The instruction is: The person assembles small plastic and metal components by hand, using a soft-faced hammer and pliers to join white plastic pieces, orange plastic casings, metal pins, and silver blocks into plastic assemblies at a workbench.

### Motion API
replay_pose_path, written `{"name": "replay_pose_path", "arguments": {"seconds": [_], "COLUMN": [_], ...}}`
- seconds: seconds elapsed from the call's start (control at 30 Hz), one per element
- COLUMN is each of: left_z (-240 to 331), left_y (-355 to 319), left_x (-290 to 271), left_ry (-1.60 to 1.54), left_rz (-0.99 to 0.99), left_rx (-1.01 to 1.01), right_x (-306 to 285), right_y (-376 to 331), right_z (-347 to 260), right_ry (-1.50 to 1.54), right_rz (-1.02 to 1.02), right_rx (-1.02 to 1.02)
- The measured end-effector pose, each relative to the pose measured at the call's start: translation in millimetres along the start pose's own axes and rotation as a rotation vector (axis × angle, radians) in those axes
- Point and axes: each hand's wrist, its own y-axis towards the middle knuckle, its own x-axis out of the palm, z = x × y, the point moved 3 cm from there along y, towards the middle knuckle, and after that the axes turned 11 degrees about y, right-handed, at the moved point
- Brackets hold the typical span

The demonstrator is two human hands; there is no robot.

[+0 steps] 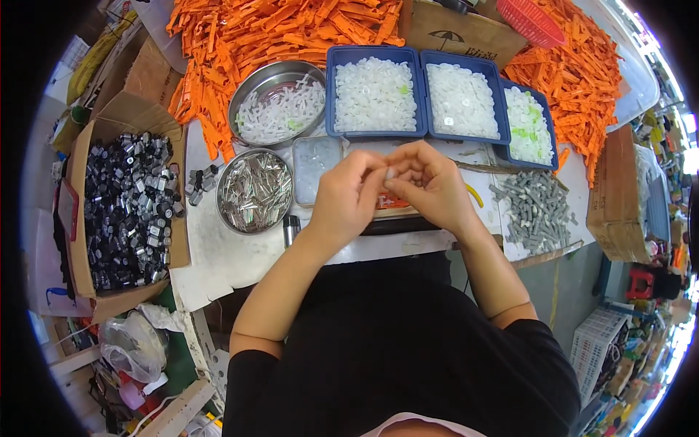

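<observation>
Both my hands meet above the middle of the table, fingertips together. My left hand (351,188) and my right hand (429,183) pinch a small whitish piece (389,174) between them; its exact kind is too small to make out. Under the hands lies something orange (392,201), mostly covered by my fingers, beside a dark edge. Just left of my left hand sits a shallow clear tray (314,162). Beyond the hands stand a blue tray (331,95) of white translucent discs and a second blue tray (502,102) with similar discs.
Heaps of orange plastic parts (284,33) cover the far side. Round metal bowls hold white pieces (280,109) and metal pins (256,191). Grey plugs (537,211) are piled at right. A cardboard box (178,240) of black-and-silver caps stands left. A third blue tray (551,120) is at right.
</observation>
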Motion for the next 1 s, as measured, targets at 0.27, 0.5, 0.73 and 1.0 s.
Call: {"name": "replay_pose_path", "arguments": {"seconds": [0.27,0.5,0.73,1.0], "left_z": [-16,-18,-18,-11], "left_y": [3,-1,-4,3], "left_x": [8,11,11,11], "left_ry": [-0.234,0.587,0.591,0.605], "left_rz": [-0.144,-0.214,-0.286,-0.344], "left_rx": [-0.228,0.291,0.278,0.274], "right_x": [-4,-12,-15,-5], "right_y": [3,10,16,10], "right_z": [-13,21,34,31], "right_ry": [-0.639,-0.696,-0.744,-0.867], "right_rz": [-0.076,0.123,0.092,0.23], "right_rx": [-0.534,-0.414,-0.249,-0.353]}}
